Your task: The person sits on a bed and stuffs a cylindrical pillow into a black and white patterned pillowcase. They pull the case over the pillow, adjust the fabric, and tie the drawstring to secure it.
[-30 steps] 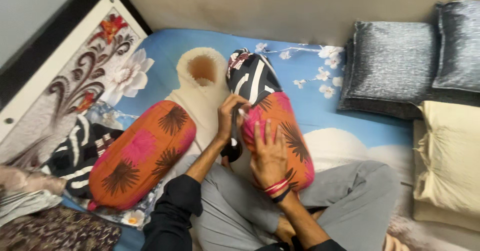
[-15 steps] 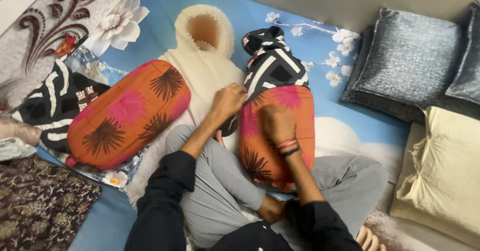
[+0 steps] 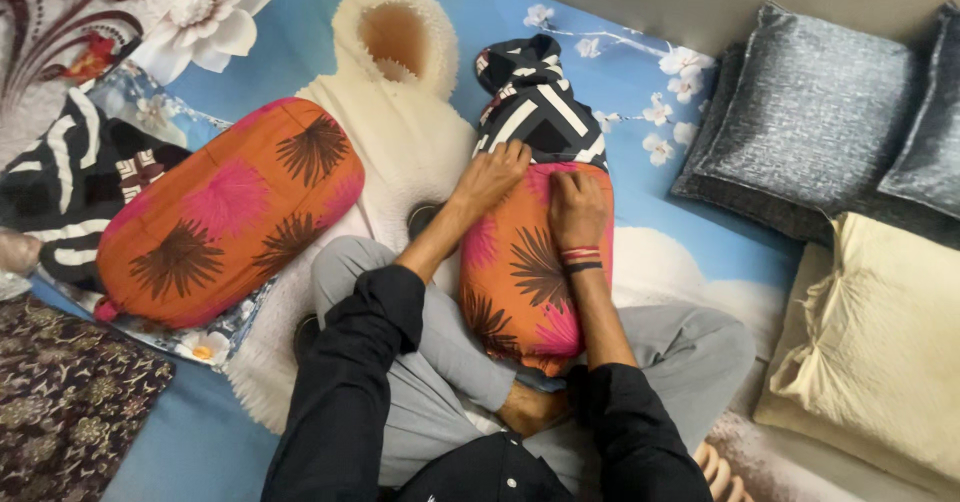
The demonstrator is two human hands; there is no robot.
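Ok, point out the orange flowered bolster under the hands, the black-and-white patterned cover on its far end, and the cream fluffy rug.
Orange flowered bolster [image 3: 520,272], head view: bare middle of its side.
Black-and-white patterned cover [image 3: 535,112], head view: the bunched far part.
Cream fluffy rug [image 3: 410,152], head view: bare patch between the two bolsters.

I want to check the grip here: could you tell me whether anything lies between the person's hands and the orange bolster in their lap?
Nothing visible does. The left hand and the right hand both rest directly on the orange bolster, at the edge where its black-and-white cover begins. The second bolster lies apart, to the left.
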